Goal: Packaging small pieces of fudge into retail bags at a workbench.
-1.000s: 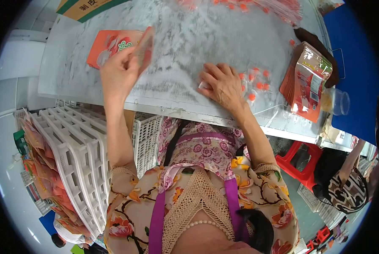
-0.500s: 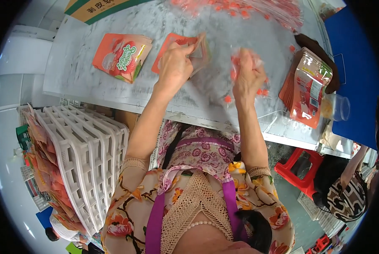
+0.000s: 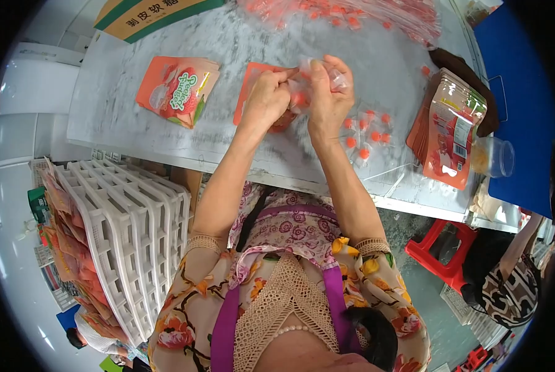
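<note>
since the earlier frame both hands have drawn together over the middle of the table (image 3: 128,118), and the candies that the right hand was gathering are now bunched between the two hands. the left hand (image 3: 266,99) is curled, its fingers pinching the edge of an orange pouch (image 3: 253,84) that lies flat under it. the right hand (image 3: 326,93) is closed around a clump of small clear-wrapped orange candies (image 3: 299,99), pressed right against the left hand's fingertips at the pouch's right edge. whether the pouch mouth is open i cannot tell, since the hands cover it.

just right of the right hand a few more loose wrapped candies (image 3: 367,133) lie scattered on the grey tabletop. further right stands a stack of empty pouches (image 3: 451,133), and beside it, at the table's right edge, a clear plastic cup (image 3: 494,156). to the left, well apart from the hands, lies a filled orange pouch (image 3: 177,90). at the far edge a heap of candies (image 3: 352,12) spreads across the table, with a cardboard box (image 3: 153,13) at the far left. white plastic crates (image 3: 138,229) stand near the person's left side, below the table.
</note>
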A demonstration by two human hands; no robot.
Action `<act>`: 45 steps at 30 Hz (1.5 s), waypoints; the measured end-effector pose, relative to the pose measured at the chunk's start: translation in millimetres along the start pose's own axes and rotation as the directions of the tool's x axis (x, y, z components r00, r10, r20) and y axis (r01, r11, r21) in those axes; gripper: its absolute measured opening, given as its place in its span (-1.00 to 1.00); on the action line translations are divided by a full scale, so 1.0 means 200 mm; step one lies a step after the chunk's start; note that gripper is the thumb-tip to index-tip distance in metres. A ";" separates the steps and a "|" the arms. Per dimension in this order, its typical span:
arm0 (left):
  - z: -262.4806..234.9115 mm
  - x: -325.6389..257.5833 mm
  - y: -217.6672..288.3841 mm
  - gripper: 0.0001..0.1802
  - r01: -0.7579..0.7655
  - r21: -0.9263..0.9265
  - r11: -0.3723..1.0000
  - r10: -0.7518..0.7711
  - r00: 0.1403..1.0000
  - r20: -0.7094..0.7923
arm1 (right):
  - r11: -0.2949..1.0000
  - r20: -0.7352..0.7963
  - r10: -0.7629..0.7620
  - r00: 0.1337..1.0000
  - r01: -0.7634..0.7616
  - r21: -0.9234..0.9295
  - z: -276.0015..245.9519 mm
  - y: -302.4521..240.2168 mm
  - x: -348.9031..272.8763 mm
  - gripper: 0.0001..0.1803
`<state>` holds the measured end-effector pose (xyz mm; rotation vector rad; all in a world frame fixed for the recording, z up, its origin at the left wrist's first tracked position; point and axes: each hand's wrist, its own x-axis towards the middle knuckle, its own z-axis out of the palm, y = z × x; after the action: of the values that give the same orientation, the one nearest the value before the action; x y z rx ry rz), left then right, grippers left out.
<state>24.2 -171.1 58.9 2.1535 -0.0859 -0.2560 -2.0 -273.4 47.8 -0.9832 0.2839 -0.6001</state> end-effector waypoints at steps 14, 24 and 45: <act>0.04 -0.04 0.05 -0.57 -0.167 0.222 0.961 0.196 0.974 -0.117 | 0.891 0.189 -0.125 0.974 0.194 -0.410 -0.08 0.00 -0.01 -0.72; 0.05 -0.06 0.16 -0.59 -0.192 0.145 0.971 0.209 0.971 -0.113 | 0.793 0.446 -0.155 0.881 0.380 -0.476 -0.12 -0.06 -0.03 -0.42; -0.21 -0.05 0.06 -0.65 -0.169 0.057 0.984 0.176 0.976 -0.130 | -0.001 0.623 0.152 0.767 0.631 -0.776 -0.67 -0.10 -0.09 0.05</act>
<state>24.0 -142.9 92.5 2.1869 -0.2021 -0.0083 -88.3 -364.7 -7.1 -2.7077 -0.1230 -0.3121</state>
